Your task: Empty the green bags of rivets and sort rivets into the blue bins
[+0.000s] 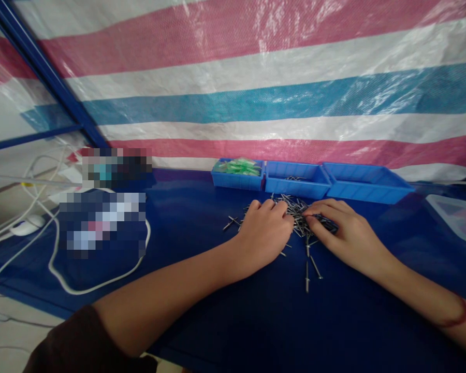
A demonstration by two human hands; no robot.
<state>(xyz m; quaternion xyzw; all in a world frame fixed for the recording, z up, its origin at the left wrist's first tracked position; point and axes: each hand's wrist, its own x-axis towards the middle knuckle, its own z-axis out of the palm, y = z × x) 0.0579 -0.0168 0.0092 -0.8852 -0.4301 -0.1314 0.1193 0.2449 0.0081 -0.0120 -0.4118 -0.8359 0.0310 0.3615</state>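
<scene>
A loose pile of metal screws (295, 207) lies on the blue tabletop. My left hand (266, 230) rests at the pile's left side, knuckles up and fingers curled down; its fingertips and anything in them are hidden. On the other side, my right hand (344, 228) has its thumb and fingertips brought close together over the screws. Whatever sits between them is too small to make out. Nearer to me, a single screw (306, 277) lies apart from the pile, with another screw (316, 267) beside it. Several more lie crossed left of my left hand.
Behind the pile stand three blue bins in a row: the left bin (236, 181) holds green packets, the middle bin (297, 187) some small metal pieces, then the right bin (368, 191). A clear plastic container (456, 228) is at right. A white cable (101, 285) and mouse (28, 225) lie left.
</scene>
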